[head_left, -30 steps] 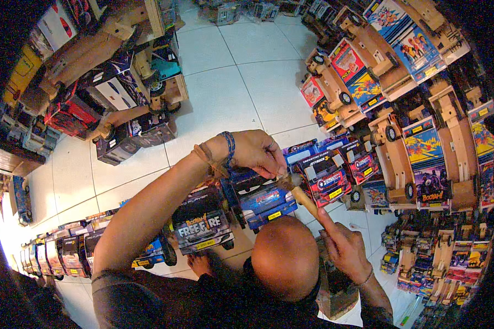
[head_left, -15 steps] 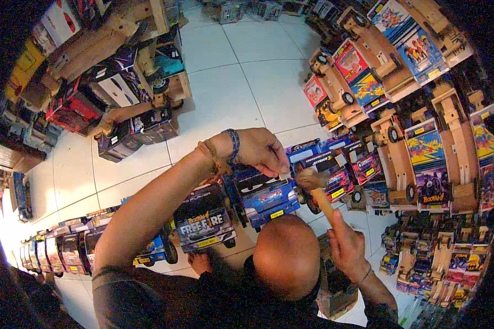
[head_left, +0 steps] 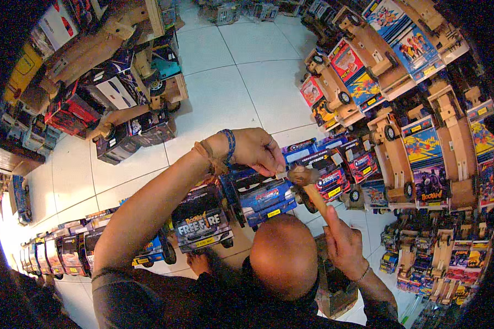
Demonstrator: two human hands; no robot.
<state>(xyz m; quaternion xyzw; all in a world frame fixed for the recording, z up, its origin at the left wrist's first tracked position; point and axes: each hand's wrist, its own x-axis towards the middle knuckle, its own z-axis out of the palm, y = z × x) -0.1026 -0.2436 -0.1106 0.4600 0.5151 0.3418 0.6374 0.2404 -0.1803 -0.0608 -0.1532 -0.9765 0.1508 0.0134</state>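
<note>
My left hand, with braided bands at its wrist, reaches in from the left over a row of toy trucks. Its thumb and fingers are pinched together at a small pale bit too small to name. In my right hand is a hammer with a wooden handle; its head lies right beside the left fingertips. Below them stands a blue toy truck with a yellow plate. A black toy truck is to its left, and a red and black one to its right.
My bare knee rises close below the hands. Toy trucks with wooden undersides and wheels are stacked at the right. More trucks stand at the upper left, and another row runs lower left. Pale floor tiles lie between.
The hammer head has shifted slightly left, closer to the left fingertips, and is less blurred. My left hand keeps its pinch in nearly the same place.
</note>
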